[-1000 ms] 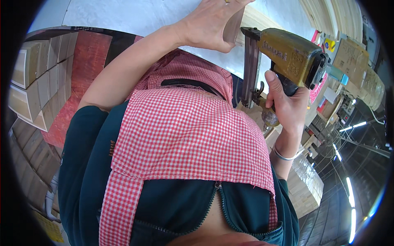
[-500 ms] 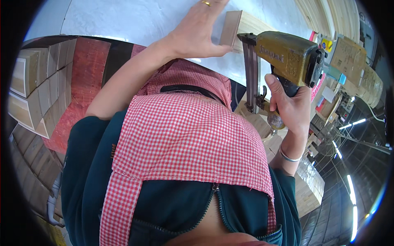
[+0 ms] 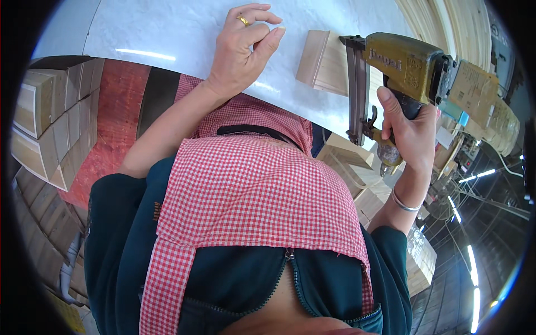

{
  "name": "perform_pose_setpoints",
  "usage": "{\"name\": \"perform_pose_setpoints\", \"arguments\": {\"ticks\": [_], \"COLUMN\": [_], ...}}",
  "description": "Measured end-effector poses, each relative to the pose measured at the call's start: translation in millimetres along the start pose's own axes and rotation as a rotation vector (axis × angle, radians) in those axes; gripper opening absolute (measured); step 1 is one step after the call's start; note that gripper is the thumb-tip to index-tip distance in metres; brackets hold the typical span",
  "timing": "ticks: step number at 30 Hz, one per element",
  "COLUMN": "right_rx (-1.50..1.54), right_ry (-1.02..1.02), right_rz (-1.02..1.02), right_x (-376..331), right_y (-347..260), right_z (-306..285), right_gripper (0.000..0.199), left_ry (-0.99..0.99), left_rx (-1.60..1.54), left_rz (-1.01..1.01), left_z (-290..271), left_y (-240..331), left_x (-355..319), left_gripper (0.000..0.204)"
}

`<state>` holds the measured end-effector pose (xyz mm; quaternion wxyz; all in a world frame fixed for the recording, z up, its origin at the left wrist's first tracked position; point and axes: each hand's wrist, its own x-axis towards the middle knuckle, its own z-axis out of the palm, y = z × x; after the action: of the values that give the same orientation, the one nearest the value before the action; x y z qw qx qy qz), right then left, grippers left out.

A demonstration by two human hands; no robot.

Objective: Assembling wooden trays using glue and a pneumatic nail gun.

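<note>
While right hand (image 3: 410, 134) grips yellow metal nail gun (image 3: 402, 67) by handle, left hand (image 3: 243, 47) rests loosely curled, empty, on white tabletop (image 3: 167, 33); small pale wooden block (image 3: 324, 61) between them, nearer gun's nose.

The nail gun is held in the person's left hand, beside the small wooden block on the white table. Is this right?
Not quite. The head view shows the nail gun in the right hand, beside the wooden block on the white table.
</note>
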<state>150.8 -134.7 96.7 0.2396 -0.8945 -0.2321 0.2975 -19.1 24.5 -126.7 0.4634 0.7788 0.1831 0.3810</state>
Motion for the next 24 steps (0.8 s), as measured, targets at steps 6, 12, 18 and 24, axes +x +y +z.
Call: {"name": "perform_pose_setpoints", "arguments": {"ticks": [6,12,18,24], "right_rx": [0.014,0.031,-0.008,-0.012], "right_ry": [-0.036,0.007,0.092,0.089], "right_rz": [-0.012,-0.045,0.038,0.106], "right_x": [4,3,2,3], "right_y": [1,9,46,69], "right_z": [-3,-9,-48,-61], "right_gripper": [0.027,0.025,0.025,0.025], "left_ry": [0.042,0.07,-0.093,-0.349], "left_rx": [-0.049,-0.012,0.162,0.329], "left_rz": [-0.052,-0.018,0.074,0.212], "left_z": [2,3,19,74], "left_y": [12,19,42,82], "left_x": [6,11,26,52], "left_gripper": [0.029,0.023,0.028,0.044]}}
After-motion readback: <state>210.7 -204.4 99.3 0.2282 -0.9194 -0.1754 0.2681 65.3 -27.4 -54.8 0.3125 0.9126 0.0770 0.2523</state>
